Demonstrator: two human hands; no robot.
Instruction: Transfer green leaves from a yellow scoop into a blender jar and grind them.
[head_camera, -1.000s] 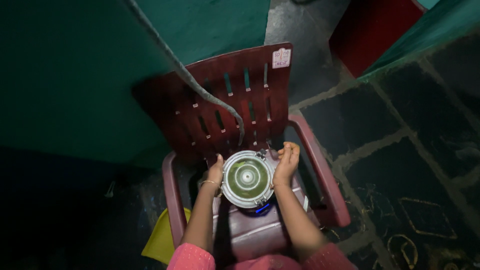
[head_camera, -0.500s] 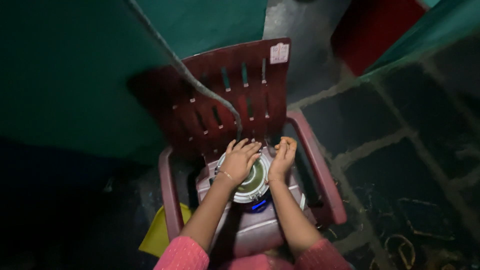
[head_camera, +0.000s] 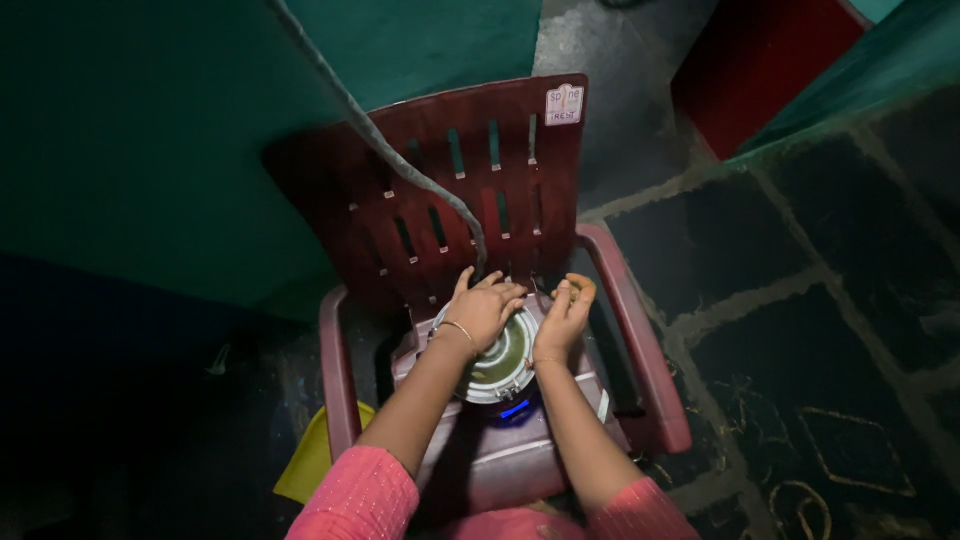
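A round metal lid (head_camera: 497, 362) sits on a grey appliance (head_camera: 500, 440) on a maroon plastic chair (head_camera: 470, 180). The left hand (head_camera: 487, 310) lies flat on it, fingers spread; the right hand (head_camera: 565, 315) curls loosely at its rim, perhaps gripping. The lid looks rigid and smooth, best held by the rim.

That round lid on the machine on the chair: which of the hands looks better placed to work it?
Left, probably: the left hand lies flat on the round lid, fingers spread, while the right hand only curls at its rim.

A dark red slatted plastic armchair (head_camera: 470, 190) stands against a teal painted wall (head_camera: 150, 130) on a dim black stone-tiled floor (head_camera: 800, 330).
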